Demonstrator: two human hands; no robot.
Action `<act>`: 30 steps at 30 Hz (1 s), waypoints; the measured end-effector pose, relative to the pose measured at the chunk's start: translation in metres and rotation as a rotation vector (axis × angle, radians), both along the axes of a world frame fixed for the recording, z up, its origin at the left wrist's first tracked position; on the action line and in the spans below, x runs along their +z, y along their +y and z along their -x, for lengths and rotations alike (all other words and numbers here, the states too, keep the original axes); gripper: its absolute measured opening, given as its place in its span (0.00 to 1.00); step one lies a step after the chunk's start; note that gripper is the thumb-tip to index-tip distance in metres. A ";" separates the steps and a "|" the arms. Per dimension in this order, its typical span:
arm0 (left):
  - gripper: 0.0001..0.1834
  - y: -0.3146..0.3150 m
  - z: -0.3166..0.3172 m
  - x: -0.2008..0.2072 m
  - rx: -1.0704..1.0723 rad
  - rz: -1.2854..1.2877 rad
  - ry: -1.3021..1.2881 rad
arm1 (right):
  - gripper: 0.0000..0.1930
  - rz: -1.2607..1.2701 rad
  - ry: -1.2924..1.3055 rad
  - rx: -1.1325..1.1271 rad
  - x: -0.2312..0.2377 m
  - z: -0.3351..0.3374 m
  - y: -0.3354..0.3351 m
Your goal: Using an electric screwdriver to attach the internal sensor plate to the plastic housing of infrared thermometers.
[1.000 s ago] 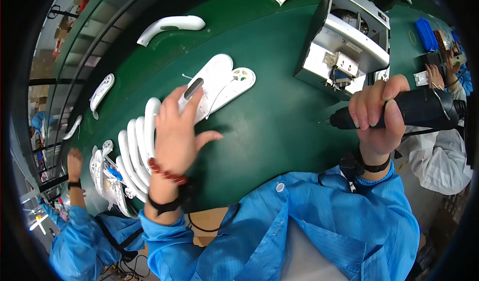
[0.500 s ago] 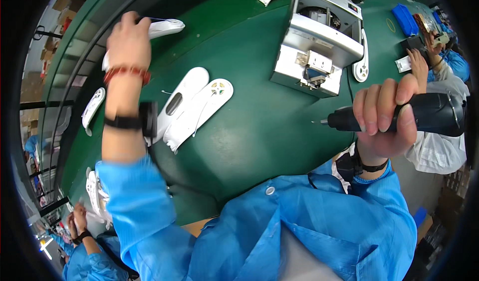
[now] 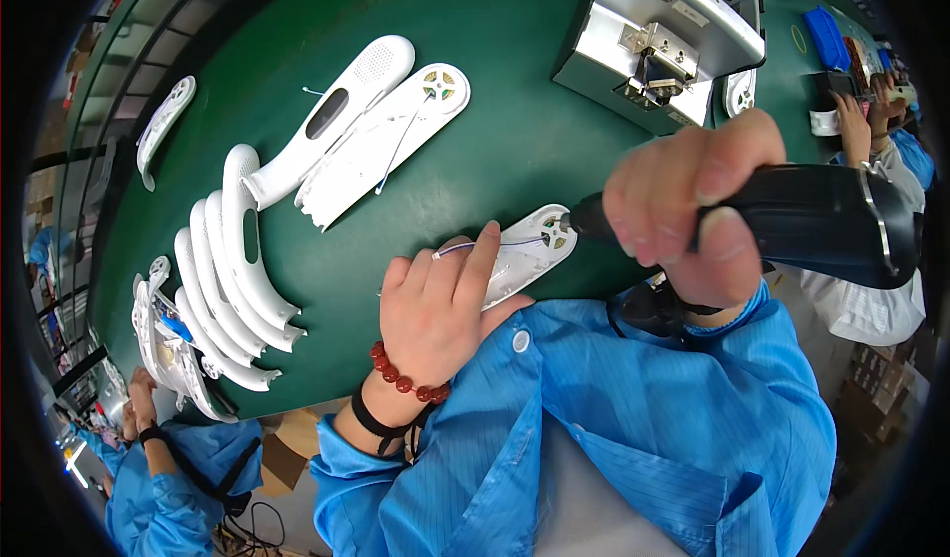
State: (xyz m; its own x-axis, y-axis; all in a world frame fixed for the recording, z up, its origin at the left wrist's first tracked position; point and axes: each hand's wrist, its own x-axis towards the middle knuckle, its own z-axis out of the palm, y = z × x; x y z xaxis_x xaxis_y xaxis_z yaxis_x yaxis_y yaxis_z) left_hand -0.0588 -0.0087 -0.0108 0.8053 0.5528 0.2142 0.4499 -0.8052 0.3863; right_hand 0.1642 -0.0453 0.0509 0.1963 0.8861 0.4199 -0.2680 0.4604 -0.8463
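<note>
My left hand (image 3: 430,305) grips a white plastic shell (image 3: 513,272) low over the table's near side, with the thumb on its near edge and fingers laid across it. A thin blue-and-white wire runs from the shell's round end, where a small speaker sits. My right hand (image 3: 693,201) is wrapped round a black electric screwdriver (image 3: 826,216). Its tip points left and meets the speaker end of the shell; whether a screw is there I cannot tell. Beyond my left hand lie another wired shell (image 3: 391,141) and a shell with an oval slot (image 3: 361,87).
Several curved white shells (image 3: 213,270) lie nested at the left, beside a pile of white parts (image 3: 163,329). A silver metal machine (image 3: 643,38) stands at the far right, with a blue bin (image 3: 826,38) beyond it. Co-workers sit at both sides.
My left hand has come from the far left to the near middle, bringing a shell. The screwdriver in my right hand has moved left onto it. The view has shifted.
</note>
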 end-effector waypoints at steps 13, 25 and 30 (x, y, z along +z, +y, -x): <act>0.36 -0.001 -0.001 -0.005 0.036 -0.026 -0.070 | 0.10 0.051 -0.011 -0.006 -0.025 0.007 0.005; 0.31 0.001 -0.003 -0.005 0.043 -0.052 -0.100 | 0.09 0.141 -0.226 -0.065 -0.024 0.005 0.015; 0.31 0.002 -0.006 -0.001 0.016 -0.082 -0.103 | 0.12 0.093 -0.497 -0.011 -0.014 0.007 0.024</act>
